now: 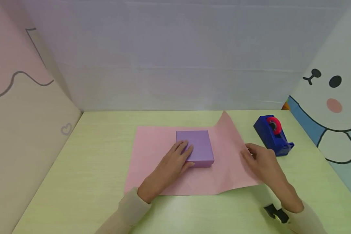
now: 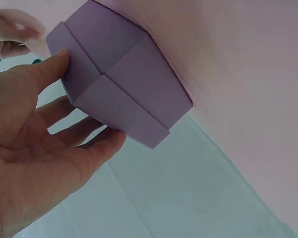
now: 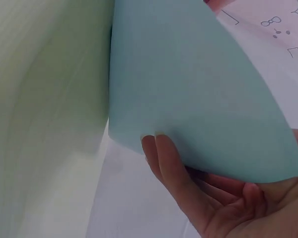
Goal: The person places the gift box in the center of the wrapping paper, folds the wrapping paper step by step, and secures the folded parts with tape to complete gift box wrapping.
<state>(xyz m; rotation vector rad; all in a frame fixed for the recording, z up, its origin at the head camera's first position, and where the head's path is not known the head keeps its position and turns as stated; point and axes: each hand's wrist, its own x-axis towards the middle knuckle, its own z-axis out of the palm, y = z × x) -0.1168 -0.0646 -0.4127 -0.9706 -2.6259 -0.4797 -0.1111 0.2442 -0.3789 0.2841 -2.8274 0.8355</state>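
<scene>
A purple lidded box [image 1: 200, 146] sits on a sheet of pink wrapping paper [image 1: 155, 143]. My left hand [image 1: 171, 165] holds the box at its near left corner, fingers over the lid and thumb against the front side. The left wrist view shows the box's side faces [image 2: 144, 82] and lid edge, with the thumb and fingers on them. My right hand [image 1: 261, 162] pinches the right edge of the paper, which is lifted and bent up, its far corner standing in a peak. In the right wrist view, the paper's light blue underside [image 3: 188, 89] faces the camera.
A blue tape dispenser [image 1: 270, 135] with a red roll stands just beyond the right hand. A small black object [image 1: 276, 213] shows by the right sleeve. A pale wall [image 1: 181, 65] closes the table's [image 1: 90, 162] far edge, with printed panels at both sides.
</scene>
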